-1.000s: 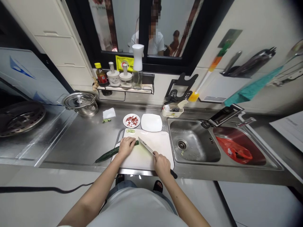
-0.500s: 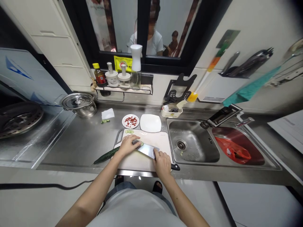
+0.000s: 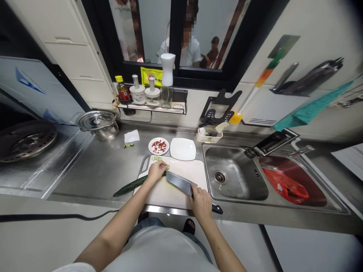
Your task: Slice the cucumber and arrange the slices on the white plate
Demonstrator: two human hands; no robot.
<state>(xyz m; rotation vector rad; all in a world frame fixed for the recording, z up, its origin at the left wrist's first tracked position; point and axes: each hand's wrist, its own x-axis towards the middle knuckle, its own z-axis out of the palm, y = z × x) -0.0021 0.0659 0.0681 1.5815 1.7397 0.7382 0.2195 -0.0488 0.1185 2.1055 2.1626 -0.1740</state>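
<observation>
My right hand (image 3: 201,202) is wrapped round the kitchen knife (image 3: 180,183), its broad blade slanting up to the left over the white cutting board (image 3: 181,200). Between the fingertips of my left hand (image 3: 157,170) is a pale cucumber slice (image 3: 168,167), just beyond the blade's tip. Under that hand lies the dark green cucumber (image 3: 130,187), reaching off the board's left side; its cut end is partly hidden. A short row of cut slices (image 3: 157,158) rests at the board's upper left corner.
Behind the board stand a plate of chopped red pieces (image 3: 159,146) and a white square plate (image 3: 183,148). The double sink (image 3: 235,194) is at the right, a lidded steel pot (image 3: 103,130) at the left. Cucumber scraps (image 3: 128,145) lie by a white paper (image 3: 132,136).
My left hand has come off the blade and now pinches the slice that was on it. The knife has moved slightly right and away from that hand.
</observation>
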